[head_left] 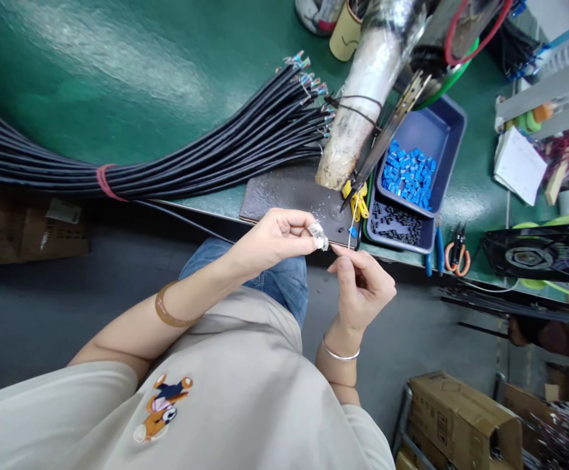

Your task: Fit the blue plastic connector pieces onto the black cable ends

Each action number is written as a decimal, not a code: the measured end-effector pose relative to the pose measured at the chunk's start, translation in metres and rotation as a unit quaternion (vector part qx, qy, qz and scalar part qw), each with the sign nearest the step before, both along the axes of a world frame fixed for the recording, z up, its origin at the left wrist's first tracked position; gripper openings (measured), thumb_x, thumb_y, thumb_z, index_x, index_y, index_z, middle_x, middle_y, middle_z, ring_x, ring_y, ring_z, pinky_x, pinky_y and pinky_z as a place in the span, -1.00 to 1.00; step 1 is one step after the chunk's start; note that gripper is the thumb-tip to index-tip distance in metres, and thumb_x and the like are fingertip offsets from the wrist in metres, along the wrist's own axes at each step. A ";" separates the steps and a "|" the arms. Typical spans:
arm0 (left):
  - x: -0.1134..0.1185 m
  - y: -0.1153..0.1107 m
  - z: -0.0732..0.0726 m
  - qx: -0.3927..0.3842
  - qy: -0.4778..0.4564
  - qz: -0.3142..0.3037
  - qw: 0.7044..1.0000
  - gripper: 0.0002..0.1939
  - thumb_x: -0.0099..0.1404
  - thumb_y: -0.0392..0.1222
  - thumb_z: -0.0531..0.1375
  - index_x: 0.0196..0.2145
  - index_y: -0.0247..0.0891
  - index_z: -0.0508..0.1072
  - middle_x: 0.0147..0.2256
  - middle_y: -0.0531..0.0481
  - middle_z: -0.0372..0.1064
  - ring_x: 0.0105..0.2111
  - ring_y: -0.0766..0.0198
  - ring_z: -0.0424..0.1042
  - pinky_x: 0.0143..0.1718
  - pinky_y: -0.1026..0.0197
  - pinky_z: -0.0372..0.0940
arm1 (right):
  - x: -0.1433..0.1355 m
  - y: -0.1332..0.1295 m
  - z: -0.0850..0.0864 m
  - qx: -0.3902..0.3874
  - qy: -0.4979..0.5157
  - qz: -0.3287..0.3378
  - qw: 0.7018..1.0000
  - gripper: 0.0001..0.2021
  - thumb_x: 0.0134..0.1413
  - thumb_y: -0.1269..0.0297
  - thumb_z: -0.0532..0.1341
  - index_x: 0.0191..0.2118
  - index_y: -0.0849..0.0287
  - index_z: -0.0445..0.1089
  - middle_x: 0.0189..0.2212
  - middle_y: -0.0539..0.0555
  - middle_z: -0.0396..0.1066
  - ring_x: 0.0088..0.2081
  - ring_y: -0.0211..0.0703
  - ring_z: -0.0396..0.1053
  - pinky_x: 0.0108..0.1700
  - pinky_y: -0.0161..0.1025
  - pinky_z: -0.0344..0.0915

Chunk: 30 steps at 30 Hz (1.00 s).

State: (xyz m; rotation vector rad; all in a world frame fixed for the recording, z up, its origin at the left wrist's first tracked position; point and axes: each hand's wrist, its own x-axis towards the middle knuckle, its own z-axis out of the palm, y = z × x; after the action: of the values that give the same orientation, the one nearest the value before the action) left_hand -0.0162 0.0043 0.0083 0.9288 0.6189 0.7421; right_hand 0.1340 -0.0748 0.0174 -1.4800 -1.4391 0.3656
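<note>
Pinching a small whitish piece (317, 233) between thumb and fingers, the left hand (279, 240) holds it at the near edge of the dark mat (279, 192) on the green counter (117, 72), as the head view shows. The piece lies left and slightly to the far side of the right hand's fingertips, just beside them, with its long axis slanting from far left to near right. The left hand has it, yet the right hand (365, 284) is close, thumb against the bent index finger (whether that grip closes on anything, I cannot tell).

A thin white strand (351, 230) runs from beside the yellow-handled tool (358, 205) down toward the right hand; it may pass behind the fingers or end there. Right of the mat sit blue pieces (406, 173) in one tray and small black pieces (396, 225) in another, partly covered by the first.

A single dark cable (181, 217) goes behind the left forearm, so its end is hidden. The left fingers cover much of the whitish piece, leaving its material hard to judge. At the far left, the black cable bundle (206, 156) is cut off by the frame.
</note>
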 end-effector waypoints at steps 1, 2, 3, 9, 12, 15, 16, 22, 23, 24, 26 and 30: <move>0.000 0.000 0.000 0.001 -0.001 -0.001 1.000 -0.91 0.14 -0.30 0.26 -0.48 -0.35 0.42 -0.56 0.15 0.21 -0.56 0.53 0.10 -0.52 0.41 0.00 | 0.000 0.000 0.000 0.001 -0.001 0.004 1.000 -0.86 0.18 0.30 0.24 -0.20 0.01 0.56 -0.58 -0.08 0.40 -0.56 -0.34 0.29 -0.54 -0.31 0.12; 0.000 0.000 0.000 0.003 0.000 -0.002 1.000 -0.91 0.14 -0.30 0.26 -0.48 -0.35 0.42 -0.56 0.15 0.21 -0.56 0.53 0.10 -0.52 0.41 -0.01 | 0.000 0.000 0.000 0.003 -0.004 0.008 1.000 -0.85 0.19 0.32 0.24 -0.19 0.00 0.55 -0.57 -0.09 0.40 -0.56 -0.34 0.29 -0.53 -0.31 0.12; 0.000 0.001 0.000 0.004 0.002 -0.003 1.000 -0.91 0.14 -0.30 0.26 -0.48 -0.35 0.42 -0.56 0.14 0.21 -0.56 0.53 0.10 -0.52 0.41 0.00 | 0.000 0.000 0.000 0.004 -0.013 0.011 1.000 -0.84 0.19 0.32 0.23 -0.18 -0.01 0.55 -0.57 -0.09 0.40 -0.56 -0.35 0.28 -0.53 -0.31 0.12; 0.001 0.000 -0.001 0.013 0.019 -0.007 1.000 -0.87 0.15 -0.29 0.24 -0.49 -0.35 0.37 -0.56 0.14 0.15 -0.55 0.52 0.07 -0.50 0.40 -0.04 | 0.004 0.000 0.000 0.016 -0.095 0.031 0.995 -0.80 0.17 0.40 0.24 -0.15 0.00 0.53 -0.55 -0.09 0.41 -0.55 -0.38 0.29 -0.52 -0.33 0.13; 0.002 -0.002 -0.001 0.015 0.027 0.000 1.000 -0.88 0.15 -0.32 0.22 -0.50 -0.34 0.33 -0.56 0.15 0.11 -0.54 0.51 0.04 -0.50 0.38 -0.06 | 0.007 0.001 -0.002 0.052 -0.155 0.048 0.985 -0.74 0.13 0.47 0.26 -0.10 0.02 0.51 -0.52 -0.10 0.43 -0.54 -0.41 0.28 -0.50 -0.36 0.16; 0.004 -0.003 0.001 0.018 0.038 0.015 0.999 -0.90 0.13 -0.35 0.20 -0.49 -0.33 0.31 -0.55 0.15 0.09 -0.53 0.50 0.02 -0.50 0.36 -0.07 | 0.007 0.001 -0.004 0.075 -0.204 0.048 0.975 -0.73 0.12 0.48 0.27 -0.08 0.04 0.51 -0.51 -0.10 0.44 -0.54 -0.42 0.29 -0.48 -0.37 0.18; 0.004 -0.003 0.002 0.020 0.040 0.020 0.999 -0.90 0.13 -0.35 0.19 -0.49 -0.33 0.31 -0.55 0.15 0.08 -0.54 0.50 0.01 -0.51 0.36 -0.08 | 0.007 0.001 -0.005 0.076 -0.200 0.038 0.976 -0.74 0.13 0.47 0.26 -0.09 0.03 0.51 -0.52 -0.10 0.44 -0.55 -0.42 0.27 -0.49 -0.36 0.17; 0.004 -0.006 0.006 0.034 0.043 0.026 0.998 -0.94 0.09 -0.37 0.20 -0.49 -0.34 0.35 -0.57 0.14 0.13 -0.55 0.51 0.06 -0.52 0.39 -0.02 | 0.000 0.002 -0.001 0.005 -0.041 -0.047 0.998 -0.91 0.18 0.31 0.24 -0.25 0.08 0.53 -0.46 -0.03 0.44 -0.51 -0.36 0.28 -0.54 -0.33 0.11; 0.004 -0.006 0.006 0.035 0.041 0.024 0.998 -0.94 0.08 -0.37 0.20 -0.50 -0.34 0.35 -0.57 0.14 0.14 -0.55 0.51 0.07 -0.52 0.40 -0.01 | 0.000 0.003 0.001 -0.008 -0.027 -0.045 0.999 -0.92 0.16 0.30 0.26 -0.28 0.09 0.52 -0.42 -0.02 0.45 -0.51 -0.37 0.26 -0.55 -0.33 0.10; 0.004 -0.006 0.006 0.035 0.040 0.022 0.998 -0.94 0.07 -0.38 0.20 -0.51 -0.34 0.35 -0.57 0.14 0.14 -0.55 0.52 0.08 -0.52 0.41 0.00 | -0.001 0.004 0.001 -0.018 -0.021 -0.040 0.999 -0.93 0.14 0.29 0.27 -0.30 0.11 0.52 -0.40 -0.01 0.45 -0.53 -0.39 0.22 -0.56 -0.33 0.07; 0.004 -0.005 0.005 0.036 0.040 0.017 0.998 -0.93 0.08 -0.37 0.20 -0.52 -0.34 0.34 -0.57 0.15 0.15 -0.56 0.52 0.08 -0.53 0.42 0.01 | -0.001 0.005 0.002 -0.027 -0.017 -0.033 0.999 -0.95 0.12 0.30 0.29 -0.31 0.11 0.52 -0.38 -0.02 0.44 -0.56 -0.42 0.14 -0.57 -0.33 0.04; 0.004 -0.005 0.003 0.045 0.051 0.011 0.998 -0.90 0.10 -0.35 0.21 -0.52 -0.33 0.33 -0.57 0.15 0.15 -0.57 0.52 0.10 -0.53 0.42 0.04 | -0.002 0.002 0.001 -0.010 0.009 -0.025 1.000 -0.96 0.11 0.30 0.30 -0.33 0.09 0.51 -0.45 -0.04 0.43 -0.55 -0.38 0.21 -0.56 -0.32 0.05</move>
State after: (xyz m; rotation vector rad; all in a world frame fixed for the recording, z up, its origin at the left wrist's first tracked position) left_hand -0.0123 -0.0010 0.0111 1.0502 0.6912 0.7511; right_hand 0.1323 -0.0724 0.0180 -1.5216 -1.3851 0.3633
